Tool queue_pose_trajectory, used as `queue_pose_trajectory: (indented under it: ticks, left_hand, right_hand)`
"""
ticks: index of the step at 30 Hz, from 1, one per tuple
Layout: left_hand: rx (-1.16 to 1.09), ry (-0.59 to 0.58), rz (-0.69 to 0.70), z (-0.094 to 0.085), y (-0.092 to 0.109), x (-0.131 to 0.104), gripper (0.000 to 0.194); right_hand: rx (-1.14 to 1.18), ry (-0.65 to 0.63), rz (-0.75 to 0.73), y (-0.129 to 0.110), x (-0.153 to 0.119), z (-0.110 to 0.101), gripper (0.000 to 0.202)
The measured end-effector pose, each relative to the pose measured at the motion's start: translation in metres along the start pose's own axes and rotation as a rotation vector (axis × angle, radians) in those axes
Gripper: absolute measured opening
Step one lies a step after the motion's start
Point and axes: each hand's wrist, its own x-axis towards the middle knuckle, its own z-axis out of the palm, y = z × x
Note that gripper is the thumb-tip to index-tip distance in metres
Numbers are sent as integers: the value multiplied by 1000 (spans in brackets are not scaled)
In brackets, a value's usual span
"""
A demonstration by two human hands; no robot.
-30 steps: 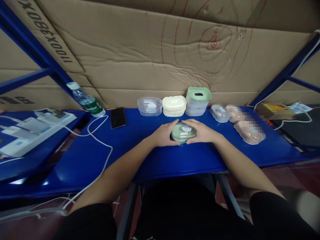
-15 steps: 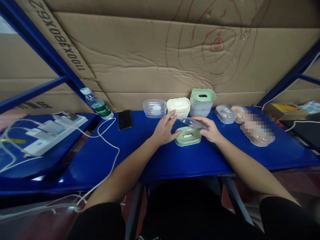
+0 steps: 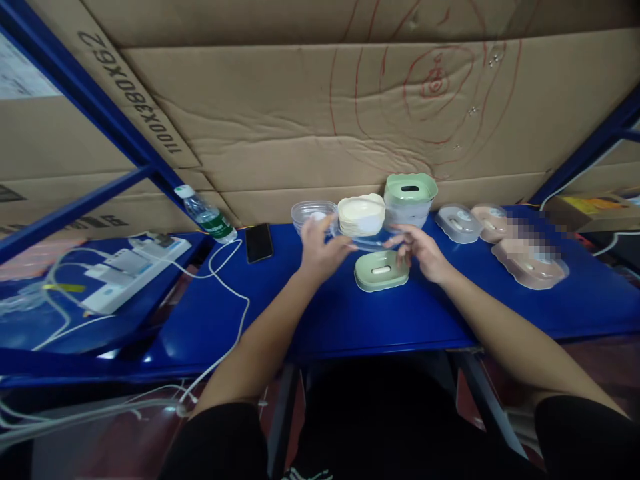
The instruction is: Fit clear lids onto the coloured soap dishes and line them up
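A clear plastic lid [image 3: 367,243] is raised behind a green soap box [image 3: 373,265], level with the stacks at the back. My left hand [image 3: 321,250] grips the lid's left end between thumb and fingers. At the other end, my right hand [image 3: 427,255] has its fingers around the lid's edge, slightly smeared by motion. The green box lies on the blue table with a pale oblong piece [image 3: 381,270] in its middle. Just behind the lid are a stack of clear lids [image 3: 303,212], cream trays [image 3: 361,217] and a stack topped by a green tray [image 3: 411,193].
Lidded boxes, one greyish [image 3: 457,230] and two pinkish [image 3: 530,270], lie on the right. A phone [image 3: 259,243], a water bottle [image 3: 213,221] and a white cable [image 3: 244,313] are on the left, beyond them a power strip [image 3: 135,277]. Cardboard [image 3: 280,113] walls the back.
The lid has moved from a tilt above the green box to a flatter position farther back. Both hands travelled with it. The view has shifted slightly.
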Motion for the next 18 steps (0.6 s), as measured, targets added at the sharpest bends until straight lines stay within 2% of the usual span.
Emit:
queue_pose_trajectory:
  ticks: [2,4,6,8,10,13,18]
  left_hand:
    - [114,36,-268,-8,-21,2,35]
    - [198,23,-488,-15,-40,4,29]
    - [241,-9,-649,-18,-53,7,21]
    - [243,-37,-753,-16,-59,8,16]
    - [221,-66,-798,-11,-61,8,14]
    - [188,-121,-786,-4,-60,8,15]
    - [173,-147,-774,-1,-59,8,36]
  right_hand:
    - [-294,55,-42,3,-1,-7,105]
    - [-507,5,-12,6,-1,-13,107]
    - [-609,-78,39,8,-1,-15,102]
    - [-653,-154,73,11,0,-13,93]
    - [-673,-200,88,13,0,-9,89]
    - [-681,-225,100,13,1,-6,90]
    - [-689,-235,114,13,1,-10,95]
